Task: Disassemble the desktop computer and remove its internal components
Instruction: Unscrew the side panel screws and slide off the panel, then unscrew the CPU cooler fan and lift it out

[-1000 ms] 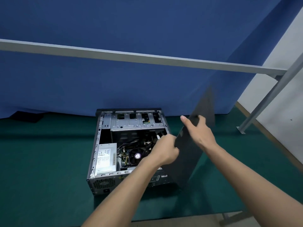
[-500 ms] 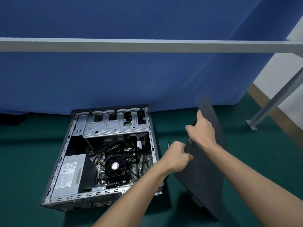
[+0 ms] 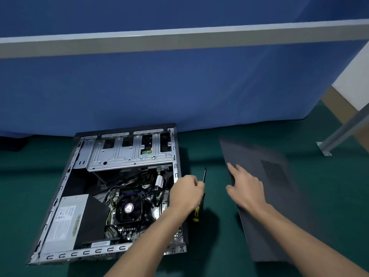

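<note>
The open computer case [image 3: 60, 188] lies on its side on the green table. Inside it I see a grey power supply [image 3: 63, 220], a black CPU fan [image 3: 128, 207], cables and a silver drive cage [image 3: 129, 152]. My left hand [image 3: 185, 193] grips a screwdriver [image 3: 203, 176] with a black shaft and a yellow and black handle, just right of the case's edge. The dark side panel [image 3: 279, 196] lies nearly flat on the table at the right. My right hand [image 3: 245, 188] rests on the panel's left edge with fingers spread.
A blue curtain [image 3: 179, 86] hangs behind the table. A grey metal bar [image 3: 179, 40] crosses overhead, and a slanted metal leg [image 3: 343, 132] with a foot plate stands at the far right. Green table surface [image 3: 207, 152] shows between the case and the panel.
The side panel has come away from the case, swung right and gone down from upright to nearly flat. My left hand let go of it and moved back toward the case.
</note>
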Demonstrator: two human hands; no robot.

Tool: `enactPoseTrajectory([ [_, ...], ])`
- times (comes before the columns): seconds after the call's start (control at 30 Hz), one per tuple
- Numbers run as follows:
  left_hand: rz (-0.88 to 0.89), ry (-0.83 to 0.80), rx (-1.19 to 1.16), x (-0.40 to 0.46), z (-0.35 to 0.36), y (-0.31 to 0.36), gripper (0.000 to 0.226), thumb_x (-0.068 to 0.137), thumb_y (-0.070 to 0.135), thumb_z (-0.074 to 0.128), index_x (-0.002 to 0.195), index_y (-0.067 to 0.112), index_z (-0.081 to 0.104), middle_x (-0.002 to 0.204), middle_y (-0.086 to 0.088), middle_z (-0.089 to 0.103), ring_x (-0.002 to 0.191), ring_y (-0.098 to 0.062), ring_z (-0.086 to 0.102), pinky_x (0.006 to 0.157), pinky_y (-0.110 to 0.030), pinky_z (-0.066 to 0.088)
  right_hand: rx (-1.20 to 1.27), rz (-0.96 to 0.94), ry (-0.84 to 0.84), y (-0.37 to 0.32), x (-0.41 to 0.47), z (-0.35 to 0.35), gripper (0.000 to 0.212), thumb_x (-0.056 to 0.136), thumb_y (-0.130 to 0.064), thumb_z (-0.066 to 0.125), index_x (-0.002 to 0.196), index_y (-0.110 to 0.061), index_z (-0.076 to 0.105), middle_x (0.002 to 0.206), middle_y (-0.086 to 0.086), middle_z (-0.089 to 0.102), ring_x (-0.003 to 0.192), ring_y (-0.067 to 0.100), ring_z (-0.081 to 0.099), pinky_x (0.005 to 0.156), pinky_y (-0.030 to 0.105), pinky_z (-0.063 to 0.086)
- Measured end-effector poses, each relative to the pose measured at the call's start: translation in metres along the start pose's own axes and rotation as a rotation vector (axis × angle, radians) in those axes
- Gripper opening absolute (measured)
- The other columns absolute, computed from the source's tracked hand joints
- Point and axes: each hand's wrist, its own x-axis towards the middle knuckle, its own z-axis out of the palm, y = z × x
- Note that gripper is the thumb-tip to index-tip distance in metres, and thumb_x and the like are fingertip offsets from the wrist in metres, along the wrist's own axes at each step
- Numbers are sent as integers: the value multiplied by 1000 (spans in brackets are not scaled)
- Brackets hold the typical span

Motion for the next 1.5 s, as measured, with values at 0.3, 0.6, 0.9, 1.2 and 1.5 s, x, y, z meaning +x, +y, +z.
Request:
enactPoseTrajectory([
  [0.3,150,327,259,5,15,-16,30,70,11,70,51,12,46,42,-1,48,36,-22,45,37,-21,24,-207,-26,-262,10,-2,76,76,89,-23,54,151,-22,10,156,7,14,143,24,14,95,34,43],
  [0.6,66,365,204,12,23,-17,34,72,12,64,52,15,38,41,-3,45,36,-26,44,42,-20,20,-391,-85,-358,14,1,122,69,96,-34,38,150,-10,2,155,20,8,141,36,13,109,45,28],
  [0.9,50,390,133,13,24,-20,28,76,22,50,54,19,32,43,0,42,40,-22,34,43,-22,14,-16,94,-361,-23,20,117,53,87,-65,40,93,-13,47,99,6,63,86,25,57,64,33,39],
  [1.2,25,388,102,14,25,-24,29,80,26,49,55,19,35,46,-1,46,45,-22,36,46,-25,19,395,260,-390,-32,14,115,26,92,-34,46,91,-8,47,88,8,58,83,33,56,68,35,42],
  [1.5,27,445,-65,-2,-28,-49,20,92,30,44,74,25,49,59,11,53,55,-10,50,53,-26,31,751,16,-8,-38,8,31,12,90,-38,55,98,-29,53,67,-7,53,65,19,50,60,33,38],
])
